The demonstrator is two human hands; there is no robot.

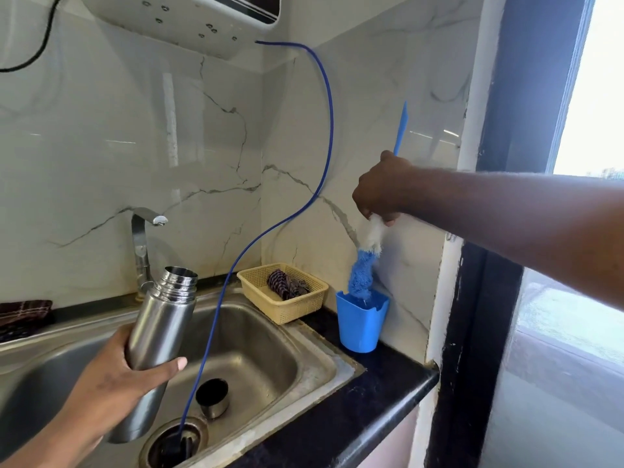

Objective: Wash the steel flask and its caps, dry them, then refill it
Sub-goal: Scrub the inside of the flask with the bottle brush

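My left hand (118,376) grips the open steel flask (158,336) around its body, tilted over the sink (314,363), mouth up and uncapped. A steel cap (212,398) lies in the sink basin near the drain (179,444). My right hand (380,190) grips a blue bottle brush (363,271) by its handle, held upright against the wall. The brush's blue-and-white bristle end hangs at the mouth of a blue plastic holder cup (359,327) on the counter.
A blue hose (324,106) runs from the wall-mounted appliance (189,18) down into the drain. The tap (141,244) stands behind the sink. A yellow basket (287,305) with a scrubber sits at the sink's back right. A dark cloth (23,314) lies at left.
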